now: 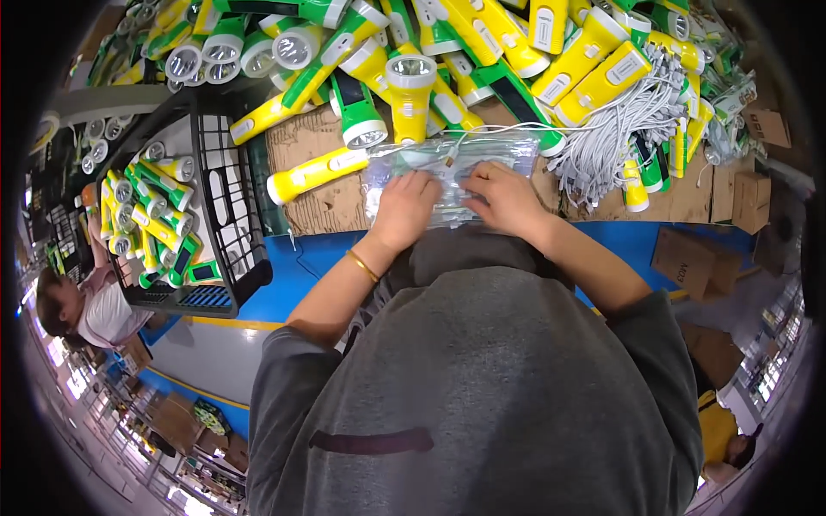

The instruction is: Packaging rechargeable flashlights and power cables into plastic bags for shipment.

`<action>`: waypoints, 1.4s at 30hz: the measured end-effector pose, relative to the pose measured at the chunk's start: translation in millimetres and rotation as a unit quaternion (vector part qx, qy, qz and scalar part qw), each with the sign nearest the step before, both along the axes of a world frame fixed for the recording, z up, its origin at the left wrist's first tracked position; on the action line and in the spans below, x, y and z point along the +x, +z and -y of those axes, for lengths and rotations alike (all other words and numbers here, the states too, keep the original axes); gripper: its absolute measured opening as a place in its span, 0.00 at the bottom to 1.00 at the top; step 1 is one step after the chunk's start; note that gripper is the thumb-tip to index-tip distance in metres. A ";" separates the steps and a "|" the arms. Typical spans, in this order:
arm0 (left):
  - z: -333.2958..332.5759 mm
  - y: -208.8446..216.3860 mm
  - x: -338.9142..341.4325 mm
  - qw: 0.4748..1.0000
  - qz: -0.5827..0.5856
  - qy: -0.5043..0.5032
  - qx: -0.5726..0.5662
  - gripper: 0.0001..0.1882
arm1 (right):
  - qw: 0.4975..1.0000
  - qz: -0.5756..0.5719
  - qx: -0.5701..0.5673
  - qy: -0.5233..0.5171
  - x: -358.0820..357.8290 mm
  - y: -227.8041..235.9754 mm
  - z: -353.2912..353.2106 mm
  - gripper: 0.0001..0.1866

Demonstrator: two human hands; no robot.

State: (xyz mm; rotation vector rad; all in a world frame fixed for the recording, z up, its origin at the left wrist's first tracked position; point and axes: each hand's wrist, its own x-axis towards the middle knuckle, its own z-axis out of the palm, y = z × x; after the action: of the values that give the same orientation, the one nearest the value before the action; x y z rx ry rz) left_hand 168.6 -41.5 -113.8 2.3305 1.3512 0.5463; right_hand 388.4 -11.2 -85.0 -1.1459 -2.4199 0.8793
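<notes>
In front of my body, a stack of clear plastic bags (pixel 518 153) lies on the cardboard-covered table. My left hand (pixel 406 205) is over the left part of the stack, fingers curled together on the plastic. Opposite it, my right hand (pixel 506 199) has its fingers bent and pinching the bag film. The exact fold between the fingertips is slightly blurred. A yellow flashlight (pixel 314 175) lies just left of the bags. Behind them, another yellow flashlight (pixel 409 107) points its lens upward. A white cable (pixel 482 130) runs along the bags' far edge.
Green and yellow flashlights (pixel 508 39) are heaped across the back. To the right lies a bundle of white cables (pixel 602 159). A black crate (pixel 245 288) of flashlights stands left. Cardboard boxes (pixel 695 262) are at the right; one person (pixel 107 310) is at far left, another (pixel 723 434) at lower right.
</notes>
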 end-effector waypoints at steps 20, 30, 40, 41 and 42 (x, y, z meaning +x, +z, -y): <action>-27.7 53.3 16.2 0.982 0.157 -0.038 -0.099 0.10 | 0.987 0.057 0.150 0.027 38.9 97.7 -19.5 0.11; -32.5 95.7 10.6 0.976 0.065 0.041 -0.204 0.08 | 0.914 -0.206 -0.310 -0.159 20.1 82.3 -5.9 0.11; -9.1 85.0 6.3 0.944 0.211 0.069 -0.244 0.04 | 0.950 -0.094 -0.261 -0.145 -10.2 89.8 6.9 0.09; -12.9 84.6 -2.6 0.906 0.262 0.054 -0.327 0.06 | 0.965 -0.052 -0.239 -0.096 -7.8 92.0 -1.0 0.10; -15.6 84.8 -12.0 0.855 0.313 0.042 -0.412 0.07 | 0.977 -0.096 -0.185 -0.056 -3.9 80.2 0.3 0.09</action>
State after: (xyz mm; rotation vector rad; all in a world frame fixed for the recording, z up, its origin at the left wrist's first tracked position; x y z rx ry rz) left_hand 156.6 -25.9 -29.0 1.2455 1.0581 0.5366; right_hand 384.5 -11.5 -4.9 -1.2411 -2.0687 1.3738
